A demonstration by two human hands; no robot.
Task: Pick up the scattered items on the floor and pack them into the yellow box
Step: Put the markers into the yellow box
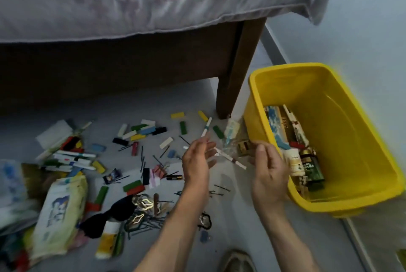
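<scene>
Both hands [196,159] raised, pinching strips [206,130].

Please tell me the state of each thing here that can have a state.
Yellow box: open, upright, partly filled.
Left hand: pinches a white strip.
Right hand: holds a clear wrapper; grip blurred.
Wipes pack: lies flat on the floor.
Blocks: scattered, not packed.

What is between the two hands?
In the head view, a white strip and a crinkly clear wrapper lie between the left hand and the right hand.
</scene>
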